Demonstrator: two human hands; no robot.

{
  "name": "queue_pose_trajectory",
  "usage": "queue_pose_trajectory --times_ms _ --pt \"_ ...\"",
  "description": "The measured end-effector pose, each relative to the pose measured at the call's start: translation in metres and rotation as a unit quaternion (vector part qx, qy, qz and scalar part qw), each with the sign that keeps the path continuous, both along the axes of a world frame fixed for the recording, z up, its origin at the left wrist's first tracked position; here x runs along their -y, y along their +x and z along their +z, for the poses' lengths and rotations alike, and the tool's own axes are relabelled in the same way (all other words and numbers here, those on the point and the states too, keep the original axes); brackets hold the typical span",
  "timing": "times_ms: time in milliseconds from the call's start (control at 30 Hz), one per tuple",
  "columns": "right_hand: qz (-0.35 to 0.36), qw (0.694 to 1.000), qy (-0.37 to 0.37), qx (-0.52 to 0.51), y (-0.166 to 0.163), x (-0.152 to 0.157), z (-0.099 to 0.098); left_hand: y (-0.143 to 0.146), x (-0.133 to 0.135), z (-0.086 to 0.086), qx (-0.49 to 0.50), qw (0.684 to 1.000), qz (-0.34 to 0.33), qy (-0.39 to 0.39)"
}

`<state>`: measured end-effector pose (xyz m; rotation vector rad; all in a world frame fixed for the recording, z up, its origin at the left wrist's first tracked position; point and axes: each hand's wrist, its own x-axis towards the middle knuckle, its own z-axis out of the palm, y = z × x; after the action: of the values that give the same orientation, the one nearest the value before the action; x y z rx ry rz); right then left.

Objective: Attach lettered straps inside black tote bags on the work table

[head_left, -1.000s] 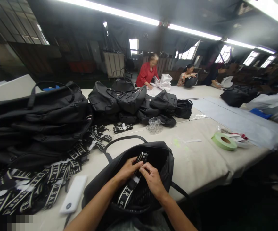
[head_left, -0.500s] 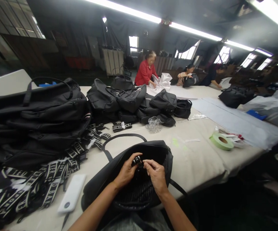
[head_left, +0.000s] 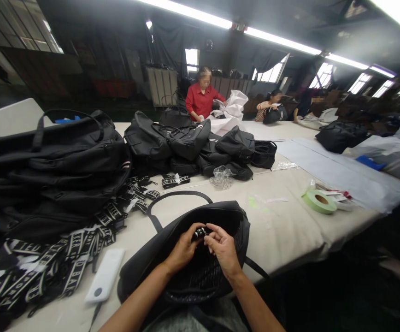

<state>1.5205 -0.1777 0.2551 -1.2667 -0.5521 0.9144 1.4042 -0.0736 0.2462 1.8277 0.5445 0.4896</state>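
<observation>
A black bag (head_left: 234,216) lies in front of me with its mouth open, one handle looped out onto the table. Over the opening, my left hand (head_left: 182,248) is closed on a folded black strap (head_left: 199,234) with white lettering. My right hand (head_left: 222,246) meets it from the other side, thumb and fingers pinched together at the strap's right end. What exactly those fingertips grip is too small to make out. Several similar lettered straps (head_left: 75,253) lie in a heap left of the bag, and one strap bundle (head_left: 175,180) sits beyond it.
Black bags (head_left: 55,166) are piled at the left, with more black bags (head_left: 186,143) across the table. A white power bank (head_left: 105,275) with a cable lies by the bag. Green tape (head_left: 320,202) is at the right. A co-worker in red (head_left: 202,99) handles pale sheeting opposite.
My right fingers have shifted slightly and come closer to my left fingertips at the strap. The co-worker in red has moved left and lifted the pale sheeting.
</observation>
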Motion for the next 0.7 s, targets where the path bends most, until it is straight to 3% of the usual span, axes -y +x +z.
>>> queue_pose_trajectory --times_ms 233,333,400,567,700 --pt "0.008 0.999 -0.022 -0.038 0.002 0.004 -0.011 -0.009 0.003 -0.007 -0.041 0.991 -0.069 0.107" --pt "0.011 0.998 -0.027 -0.050 0.002 0.005 -0.013 -0.012 0.006 -0.008 -0.045 0.990 -0.071 0.118" --pt "0.008 0.998 -0.019 -0.055 0.001 0.005 -0.013 -0.013 0.008 -0.004 -0.033 0.993 -0.070 0.092" --pt "0.014 0.997 -0.002 -0.075 0.000 0.006 -0.010 -0.016 0.017 0.012 -0.010 0.996 -0.058 -0.066" --pt "0.025 0.997 -0.008 -0.078 0.001 0.008 -0.012 -0.016 0.024 0.015 -0.012 0.994 -0.051 -0.093"
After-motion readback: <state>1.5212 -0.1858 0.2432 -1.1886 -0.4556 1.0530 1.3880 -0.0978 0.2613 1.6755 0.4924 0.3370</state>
